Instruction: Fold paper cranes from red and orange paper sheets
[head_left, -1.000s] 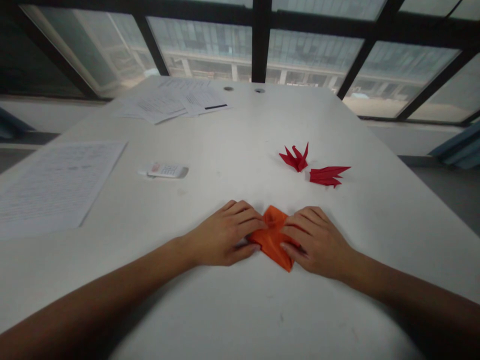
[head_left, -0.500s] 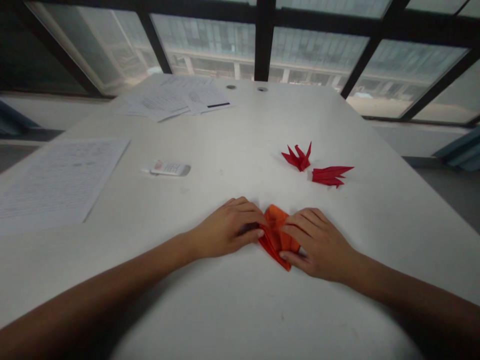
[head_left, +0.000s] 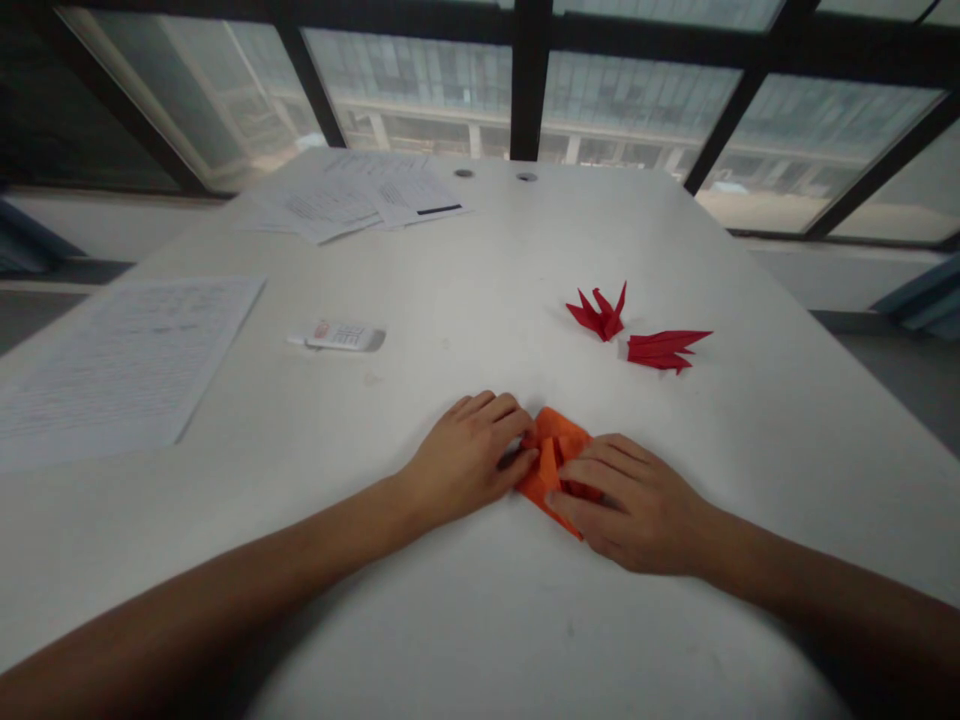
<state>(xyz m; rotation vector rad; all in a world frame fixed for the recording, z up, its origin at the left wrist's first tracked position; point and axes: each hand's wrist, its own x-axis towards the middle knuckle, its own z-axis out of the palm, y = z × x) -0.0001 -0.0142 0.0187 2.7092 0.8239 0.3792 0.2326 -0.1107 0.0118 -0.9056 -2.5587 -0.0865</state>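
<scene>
A folded piece of orange paper (head_left: 550,462) lies on the white table between my two hands, with a raised flap near its middle. My left hand (head_left: 476,455) pinches its left edge between thumb and fingers. From the right, my right hand (head_left: 637,500) grips the paper, its thumb on the lower part and its fingers over the right side, which they partly hide. Beyond my right hand sit two red folded paper figures, one with upright points (head_left: 600,314) and one lying flat with points to the right (head_left: 664,350).
A white packet with print (head_left: 341,336) lies left of centre on the table (head_left: 465,270). One printed sheet (head_left: 127,360) is at the left, and several more papers (head_left: 337,200) overlap at the far left. Dark-framed windows stand behind the table's far edge.
A flap of the orange paper now stands up near its middle. My right thumb has moved left across the lower part, and my left hand has shifted slightly to the right.
</scene>
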